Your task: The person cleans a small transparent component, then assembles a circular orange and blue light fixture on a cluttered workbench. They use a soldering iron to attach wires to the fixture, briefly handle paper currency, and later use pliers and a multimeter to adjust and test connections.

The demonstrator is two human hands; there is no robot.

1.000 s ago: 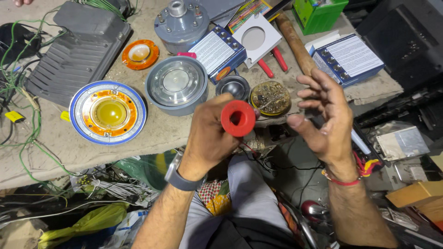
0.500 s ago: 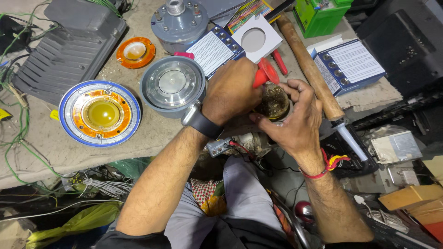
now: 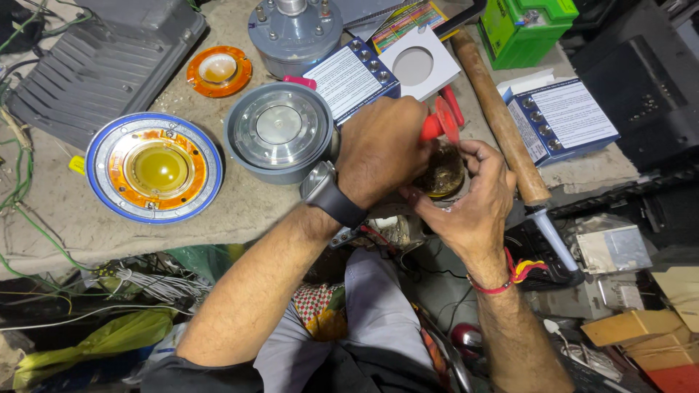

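Hands mid-frame: left hand [image 3: 382, 156] clamps red tool [image 3: 439, 122], right hand [image 3: 473, 200] cups small round coil part [image 3: 440, 173], likely light, fragile; hold by rim.

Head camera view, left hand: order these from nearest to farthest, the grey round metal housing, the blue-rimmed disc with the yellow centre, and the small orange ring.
From the left hand:
1. Grey round metal housing, right beside the wrist, on its left in the picture.
2. Small orange ring, farther left and up, near the ribbed grey casing.
3. Blue-rimmed disc with the yellow centre, farthest left, near the table edge.
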